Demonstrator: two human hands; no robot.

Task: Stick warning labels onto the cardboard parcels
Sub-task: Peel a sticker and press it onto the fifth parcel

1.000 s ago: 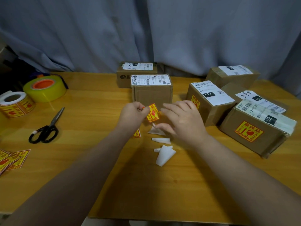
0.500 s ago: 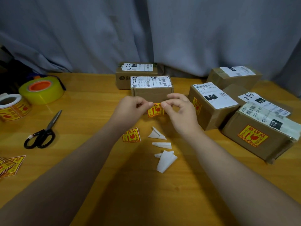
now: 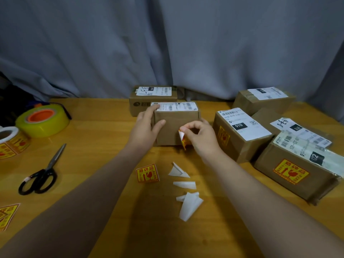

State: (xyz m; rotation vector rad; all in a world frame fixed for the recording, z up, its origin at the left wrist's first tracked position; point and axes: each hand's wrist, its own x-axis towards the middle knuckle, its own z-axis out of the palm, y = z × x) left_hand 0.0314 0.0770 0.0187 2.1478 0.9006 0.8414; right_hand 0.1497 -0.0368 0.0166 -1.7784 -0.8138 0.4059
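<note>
Parcel [image 3: 173, 125] left edge gripped, left hand [image 3: 146, 128] | right hand [image 3: 202, 137] pinches label [image 3: 183, 140], perhaps touching.

One view only, wide-angle. The camera sits on the person's head at the near side of the table [image 3: 96, 138], facing forward and down toward the far curtain [image 3: 167, 43]. Range is close: left hand [image 3: 147, 127] on the parcel [image 3: 173, 133] and right hand [image 3: 199, 136] with the label [image 3: 183, 140] sit mid-frame.
</note>
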